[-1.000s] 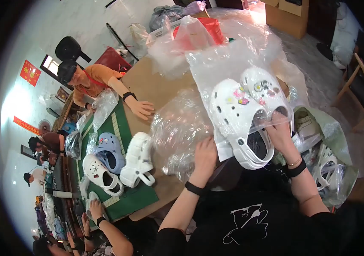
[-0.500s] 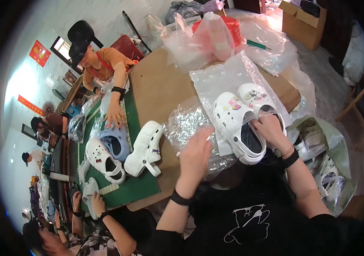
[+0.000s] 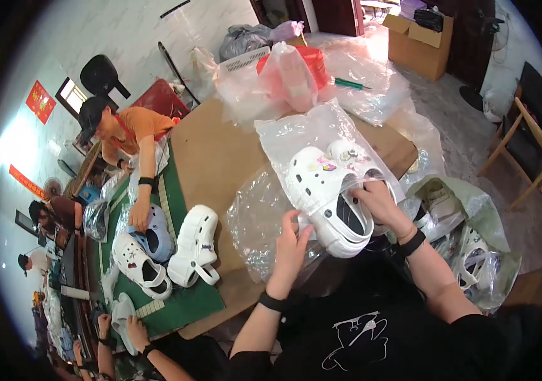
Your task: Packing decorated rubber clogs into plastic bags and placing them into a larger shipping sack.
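Observation:
A pair of white clogs, the left clog and the right clog, lies with toes inside a clear plastic bag; their heels stick out toward me. Colourful charms sit on both toes. At the right clog's foot opening my right hand is closed, its fingertips partly hidden by the shoe and the plastic. My left hand is at the left clog's outer side, fingers curled and pinching the edge of the bag.
Left on a green cutting mat are a white clog on its side, another white clog and a blue clog under a co-worker's hand. Another person holds a pale slipper. Right stands a sack of bagged shoes.
My left hand has come in to the left clog's side and its fingers have curled. My right hand stays at the right clog. The whole view has shifted, moving the scene leftward.

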### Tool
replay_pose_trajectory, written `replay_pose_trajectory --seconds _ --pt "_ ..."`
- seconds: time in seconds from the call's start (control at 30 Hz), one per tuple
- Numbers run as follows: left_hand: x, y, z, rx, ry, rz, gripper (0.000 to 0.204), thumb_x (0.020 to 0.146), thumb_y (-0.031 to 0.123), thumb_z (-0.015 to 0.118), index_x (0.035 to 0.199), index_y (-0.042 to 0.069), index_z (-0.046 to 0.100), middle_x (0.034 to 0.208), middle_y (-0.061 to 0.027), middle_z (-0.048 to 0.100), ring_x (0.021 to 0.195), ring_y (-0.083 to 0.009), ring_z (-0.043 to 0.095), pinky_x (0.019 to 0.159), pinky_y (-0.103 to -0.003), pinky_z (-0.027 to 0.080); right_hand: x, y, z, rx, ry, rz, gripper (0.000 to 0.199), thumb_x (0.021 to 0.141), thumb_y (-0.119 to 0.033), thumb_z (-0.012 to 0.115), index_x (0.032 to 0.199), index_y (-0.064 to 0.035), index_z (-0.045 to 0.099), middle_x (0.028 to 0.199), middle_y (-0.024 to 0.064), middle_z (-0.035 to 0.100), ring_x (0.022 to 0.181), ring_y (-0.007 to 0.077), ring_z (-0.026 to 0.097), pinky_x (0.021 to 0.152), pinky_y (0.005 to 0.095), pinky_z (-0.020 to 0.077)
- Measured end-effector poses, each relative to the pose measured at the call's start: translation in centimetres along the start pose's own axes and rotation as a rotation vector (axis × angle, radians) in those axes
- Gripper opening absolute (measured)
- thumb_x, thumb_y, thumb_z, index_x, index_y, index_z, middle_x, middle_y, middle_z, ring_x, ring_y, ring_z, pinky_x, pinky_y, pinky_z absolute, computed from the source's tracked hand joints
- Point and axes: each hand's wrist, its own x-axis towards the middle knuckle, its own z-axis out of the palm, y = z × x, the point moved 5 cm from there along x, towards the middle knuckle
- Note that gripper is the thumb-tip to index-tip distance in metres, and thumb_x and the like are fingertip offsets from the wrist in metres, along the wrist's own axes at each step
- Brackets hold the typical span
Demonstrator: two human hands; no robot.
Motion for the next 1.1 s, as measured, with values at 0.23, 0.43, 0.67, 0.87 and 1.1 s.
replay_pose_trajectory --seconds 0.23,0.43,0.67,0.87,1.1 --pt "-2.9 8.3 -0.6 0.305 -0.021 0.775 0.036 0.086 0.004 0.065 0.121 0.002 0.058 0.083 -0.0144 0.064 0.073 -0.0300 0.063 0.069 -0.035 0.049 -0.4 0.7 -1.5 0.484 0.210 0.020 0.027 0.083 -0.014 0.064 0.103 0.0046 0.060 0.092 0.0093 0.063 0.075 0.0192 0.055 0.071 0.0357 0.0464" --pt "-1.9 2.8 2.7 -0.155 -0.137 0.366 0.057 0.085 0.003 0.065 0.136 -0.001 0.040 0.129 -0.0139 0.049 0.121 -0.0257 0.051 0.102 -0.038 0.043 -2.0 -0.3 0.5 1.574 0.176 0.269 0.025 0.096 -0.014 0.054 0.117 -0.0021 0.061 0.106 0.0074 0.064 0.090 0.0142 0.061 0.080 0.0308 0.0531" --pt "-0.5 2.4 3.9 -0.309 -0.166 0.334 0.035 0.086 -0.002 0.061 0.119 0.000 0.051 0.122 -0.0142 0.052 0.111 -0.0272 0.057 0.093 -0.036 0.050 -5.4 3.2 -0.5 1.421 0.137 0.196 0.027 0.095 -0.016 0.055 0.118 -0.0020 0.061 0.106 0.0073 0.064 0.090 0.0144 0.060 0.080 0.0313 0.0527" --pt "-0.1 3.9 3.2 -0.058 -0.040 0.568 0.015 0.086 0.001 0.060 0.099 0.000 0.053 0.096 -0.0160 0.054 0.090 -0.0360 0.058 0.074 -0.039 0.049 -6.0 7.6 -0.6 1.291 0.039 0.159 0.028 0.095 -0.017 0.055 0.118 -0.0019 0.061 0.107 0.0073 0.064 0.090 0.0146 0.060 0.081 0.0317 0.0523" --pt "-5.6 4.3 3.8 -0.112 -0.171 0.603 0.012 0.079 -0.001 0.061 0.089 0.001 0.055 0.084 -0.0135 0.055 0.074 -0.0333 0.058 0.064 -0.038 0.048 -4.1 6.6 -0.5 1.132 0.143 0.096 0.030 0.094 -0.019 0.056 0.119 -0.0018 0.060 0.107 0.0072 0.064 0.090 0.0148 0.060 0.082 0.0321 0.0519"
